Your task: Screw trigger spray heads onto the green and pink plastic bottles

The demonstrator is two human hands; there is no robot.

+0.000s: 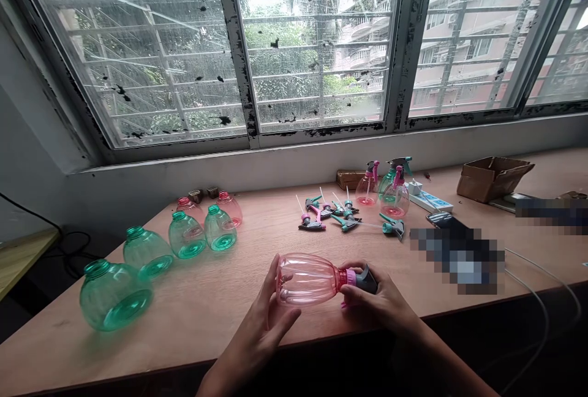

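Note:
A clear pink plastic bottle (307, 277) lies sideways just above the wooden bench (215, 299), held between both hands. My left hand (265, 322) cups its round base with the fingers wrapped on it. My right hand (377, 306) is closed around the grey and pink spray head (361, 278) at the bottle's neck.
Several open green bottles (186, 235) and two pink ones (229, 207) stand at the left. Loose spray heads (331, 213) lie at the middle back, beside three finished spray bottles (394, 195). A cardboard box (492, 177), a power strip (429, 200) and cables lie right.

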